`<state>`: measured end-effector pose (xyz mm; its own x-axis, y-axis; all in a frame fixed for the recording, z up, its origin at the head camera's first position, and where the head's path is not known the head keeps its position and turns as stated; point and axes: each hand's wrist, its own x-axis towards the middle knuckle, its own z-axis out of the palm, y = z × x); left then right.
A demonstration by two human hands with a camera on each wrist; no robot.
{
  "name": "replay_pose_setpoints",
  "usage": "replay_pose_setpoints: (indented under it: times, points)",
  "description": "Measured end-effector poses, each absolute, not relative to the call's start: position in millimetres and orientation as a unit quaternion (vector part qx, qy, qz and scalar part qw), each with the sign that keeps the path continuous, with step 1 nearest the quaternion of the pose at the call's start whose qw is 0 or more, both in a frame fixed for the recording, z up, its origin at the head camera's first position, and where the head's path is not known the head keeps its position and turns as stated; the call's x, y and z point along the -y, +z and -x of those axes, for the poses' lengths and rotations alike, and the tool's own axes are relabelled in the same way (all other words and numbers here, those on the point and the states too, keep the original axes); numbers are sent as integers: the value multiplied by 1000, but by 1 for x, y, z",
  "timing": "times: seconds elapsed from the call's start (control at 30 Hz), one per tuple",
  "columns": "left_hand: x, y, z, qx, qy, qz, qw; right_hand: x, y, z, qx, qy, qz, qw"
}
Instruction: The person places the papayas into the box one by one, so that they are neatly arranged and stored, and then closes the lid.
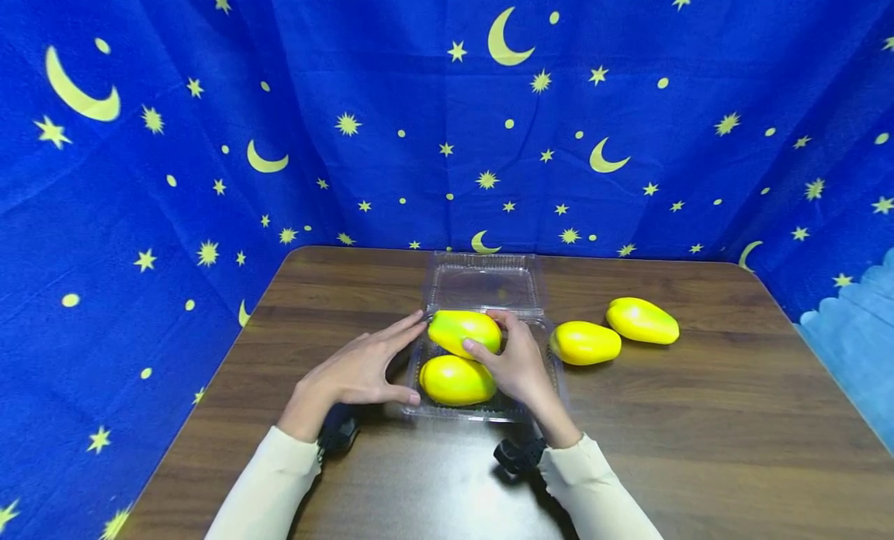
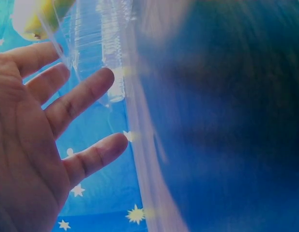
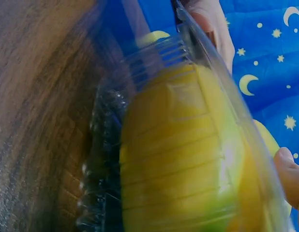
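Two pale sleeves (image 1: 268, 486) are nearest to the camera, and they come from the lower edge towards the middle. Behind everything stands a blue cloth (image 1: 391, 74), which has yellow moons, stars and dots printed on it. Before the cloth is a brown wooden table (image 1: 698, 416), with light shining on its near part. On this table lies a clear plastic box (image 1: 555, 377), and its lid (image 1: 482, 284) is open towards the far side.

At the left side of the box is the left hand (image 1: 363, 367); its fingers are wide apart and it holds nothing. Its thumb is just beside the near left corner of the box. The right hand (image 1: 515, 361) holds the far fruit (image 1: 457, 330), with the thumb on the near side of it. This yellow fruit has a greenish end and is at the box; I cannot tell if it touches the bottom. The near fruit (image 1: 457, 381) lies inside the box, just in front of it.

Right of the box, two more yellow fruits (image 1: 585, 343) lie close together on the table. Each wrist has a small black device (image 1: 520, 455).
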<state>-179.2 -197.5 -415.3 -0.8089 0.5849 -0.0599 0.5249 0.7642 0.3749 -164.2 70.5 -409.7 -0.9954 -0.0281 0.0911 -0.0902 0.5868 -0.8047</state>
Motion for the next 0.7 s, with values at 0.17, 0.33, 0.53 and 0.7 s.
replay_pose_setpoints:
  times: [0.17, 0.33, 0.53, 0.7]
  points:
    - [198, -416, 179, -937, 172, -291, 90, -68, -412, 165, 895, 443, -42, 26]
    - [197, -416, 179, -937, 175, -291, 87, -67, -414, 166, 896, 442, -40, 19]
    - [197, -416, 180, -936, 173, -294, 86, -66, -418, 166, 897, 439, -40, 21]
    - [198, -416, 181, -935, 172, -296, 87, -66, -421, 166, 901, 431, -43, 29]
